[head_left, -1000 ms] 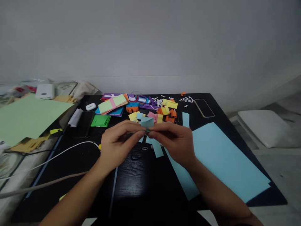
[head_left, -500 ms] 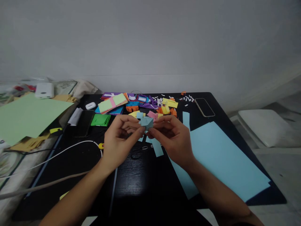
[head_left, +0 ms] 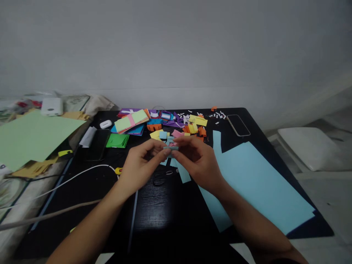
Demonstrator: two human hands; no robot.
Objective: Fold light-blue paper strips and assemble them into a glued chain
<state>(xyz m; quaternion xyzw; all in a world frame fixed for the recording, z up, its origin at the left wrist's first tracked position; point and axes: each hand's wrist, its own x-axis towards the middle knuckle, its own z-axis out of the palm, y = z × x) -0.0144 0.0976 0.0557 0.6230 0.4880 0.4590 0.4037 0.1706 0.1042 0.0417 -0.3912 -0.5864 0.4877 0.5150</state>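
Between my hands, above the middle of the black table, is a small folded piece of light blue paper (head_left: 171, 148), seen nearly edge-on. My left hand (head_left: 143, 157) pinches its left end between thumb and fingers. The right end is pinched by my right hand (head_left: 198, 159). Under and just past my fingers lie light blue paper strips (head_left: 183, 172) and small blue and pink pieces. A pair of scissors (head_left: 165, 174), partly hidden, seems to lie on the table below my left hand.
Large light blue sheets (head_left: 258, 187) cover the right side. Behind my hands lie coloured paper scraps (head_left: 192, 128) and a stack of cut paper (head_left: 132, 121). Phones (head_left: 238, 125) lie right and left. A white cable (head_left: 90, 168) crosses the left side beside a green sheet (head_left: 35, 132).
The folded blue paper has tipped from showing its broad face to a thin edge. Both hands stay closed on it, lowered slightly and with fingers shifted.
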